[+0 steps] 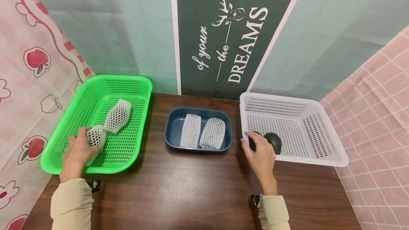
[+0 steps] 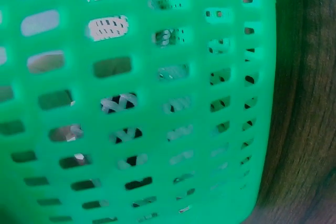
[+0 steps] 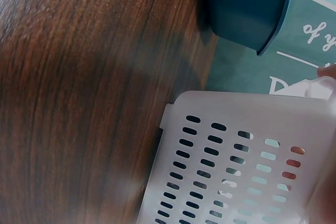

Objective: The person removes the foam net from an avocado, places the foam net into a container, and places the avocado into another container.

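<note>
In the green basket (image 1: 123, 168), my left hand (image 1: 78, 150) grips an avocado in a white foam net (image 1: 96, 136), thumb to its right. Another avocado in a foam net (image 1: 117, 116) lies just beyond it. My right hand (image 1: 262, 156) is at the left wall of the white basket (image 1: 314, 160), over a dark object (image 1: 252, 144) that shows between thumb and fingers; whether they grip it is hidden. A dark avocado (image 1: 273, 142) lies right beside that hand. The left wrist view shows mostly the green basket's slotted wall (image 2: 79, 87).
Between the baskets stands a dark blue tray (image 1: 172, 145) with two white foam nets, the left net (image 1: 191, 130) and the right net (image 1: 212, 133). All stand on a brown wooden table (image 1: 179, 187). A printed curtain (image 1: 143, 34) hangs behind.
</note>
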A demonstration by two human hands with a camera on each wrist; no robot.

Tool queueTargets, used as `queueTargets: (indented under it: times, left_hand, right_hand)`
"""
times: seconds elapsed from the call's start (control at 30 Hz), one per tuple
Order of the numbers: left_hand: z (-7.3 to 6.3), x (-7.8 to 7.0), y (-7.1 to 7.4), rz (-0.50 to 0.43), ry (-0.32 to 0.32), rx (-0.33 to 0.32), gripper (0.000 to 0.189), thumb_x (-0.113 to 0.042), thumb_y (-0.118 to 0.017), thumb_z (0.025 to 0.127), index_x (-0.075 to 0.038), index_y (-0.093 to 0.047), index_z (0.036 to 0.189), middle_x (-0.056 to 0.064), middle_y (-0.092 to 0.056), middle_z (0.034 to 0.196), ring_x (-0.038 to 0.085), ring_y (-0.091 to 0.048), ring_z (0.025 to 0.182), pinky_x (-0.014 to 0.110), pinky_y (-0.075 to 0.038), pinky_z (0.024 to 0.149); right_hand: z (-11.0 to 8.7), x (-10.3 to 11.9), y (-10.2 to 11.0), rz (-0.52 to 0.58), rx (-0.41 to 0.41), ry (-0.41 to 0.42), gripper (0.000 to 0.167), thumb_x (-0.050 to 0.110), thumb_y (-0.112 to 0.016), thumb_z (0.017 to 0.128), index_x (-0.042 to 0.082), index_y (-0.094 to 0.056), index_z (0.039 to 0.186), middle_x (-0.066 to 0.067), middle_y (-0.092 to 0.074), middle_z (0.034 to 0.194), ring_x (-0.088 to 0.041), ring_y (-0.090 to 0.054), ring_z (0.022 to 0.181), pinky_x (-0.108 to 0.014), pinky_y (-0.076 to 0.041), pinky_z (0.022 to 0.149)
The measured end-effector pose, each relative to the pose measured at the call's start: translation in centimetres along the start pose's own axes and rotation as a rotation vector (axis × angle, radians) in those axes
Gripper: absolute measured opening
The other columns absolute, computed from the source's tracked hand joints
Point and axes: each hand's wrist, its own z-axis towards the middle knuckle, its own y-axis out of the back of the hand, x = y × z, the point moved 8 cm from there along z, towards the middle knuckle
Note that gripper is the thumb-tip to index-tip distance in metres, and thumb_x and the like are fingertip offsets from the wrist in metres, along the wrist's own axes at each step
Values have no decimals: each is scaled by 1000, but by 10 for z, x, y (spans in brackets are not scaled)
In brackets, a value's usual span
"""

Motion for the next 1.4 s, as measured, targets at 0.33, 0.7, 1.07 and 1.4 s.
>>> queueTargets:
  times: [0.33, 0.7, 1.07, 1.4]
  left_hand:
    - [-4, -6, 6, -18, -31, -82, 87, -19, -72, 85, -7, -20, 154, 44, -31, 125, 52, -49, 89, 47, -41, 57]
    - [-17, -28, 22, -44, -80, -173, 91, -17, -74, 82, -10, -21, 155, 43, -32, 127, 53, -47, 91, 51, -42, 56]
    - [-37, -64, 37, -47, -178, -293, 88, -17, -76, 80, -13, -28, 154, 39, -37, 129, 51, -49, 93, 51, -43, 53]
    - [-54, -112, 31, -35, -360, -264, 86, -12, -79, 77, -13, -34, 150, 40, -37, 134, 55, -52, 96, 63, -49, 60]
  right_hand:
    - [0, 0, 0, -6, 7, 3, 32, 27, -75, 86, 15, -74, 115, -9, -73, 117, -31, -67, 107, -50, -50, 87]
    - [1, 2, 2, -5, -11, 20, 31, 25, -76, 85, 13, -74, 114, -10, -73, 115, -32, -67, 105, -51, -51, 85]
    - [1, 3, 2, -1, -2, 23, 33, 26, -75, 85, 13, -73, 115, -10, -73, 116, -32, -67, 106, -51, -51, 86]
    - [2, 2, 1, -3, -2, 23, 32, 26, -76, 85, 14, -73, 115, -9, -73, 116, -31, -67, 106, -50, -51, 86]
